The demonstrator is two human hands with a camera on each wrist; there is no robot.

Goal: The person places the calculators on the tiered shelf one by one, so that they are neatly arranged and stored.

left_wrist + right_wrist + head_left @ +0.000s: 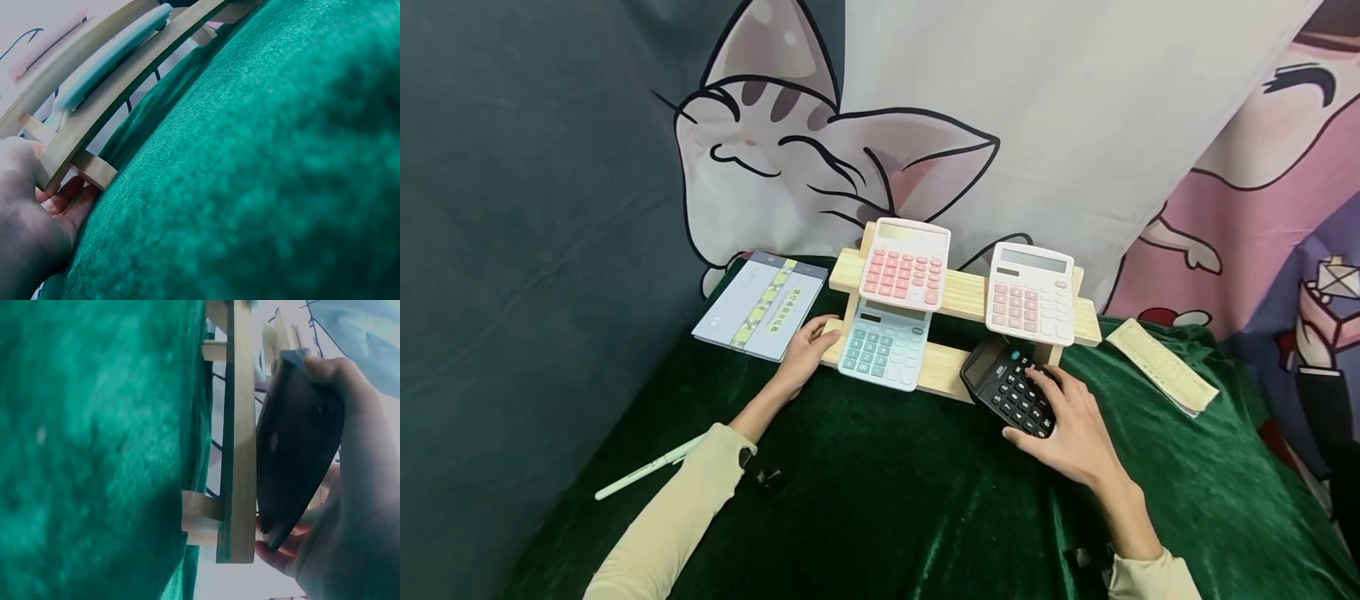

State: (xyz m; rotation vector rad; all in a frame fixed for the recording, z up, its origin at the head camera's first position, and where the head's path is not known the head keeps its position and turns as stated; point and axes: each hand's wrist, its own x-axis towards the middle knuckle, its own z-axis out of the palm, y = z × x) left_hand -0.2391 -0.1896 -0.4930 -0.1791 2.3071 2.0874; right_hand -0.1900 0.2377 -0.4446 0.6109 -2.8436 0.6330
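Observation:
A black calculator (1011,389) is gripped by my right hand (1071,421), tilted over the right part of the lower bar of a wooden rack (946,371). The right wrist view shows the dark back of the calculator (300,434) beside the bar (242,487), the hand curled around its edges. My left hand (805,354) holds the left end of that lower bar, thumb on top and fingers underneath, as the left wrist view shows. A blue calculator (883,346) leans on the lower tier. On the upper tier stand a pink-keyed calculator (904,265) and a white calculator (1030,292).
A grey-blue notebook (763,304) with a patterned band lies left of the rack. A pale green pen (640,477) is near the left forearm. Yellowish paper slips (1162,367) lie at right. Green velvet cloth (880,500) covers the table; a printed curtain (1060,108) hangs behind.

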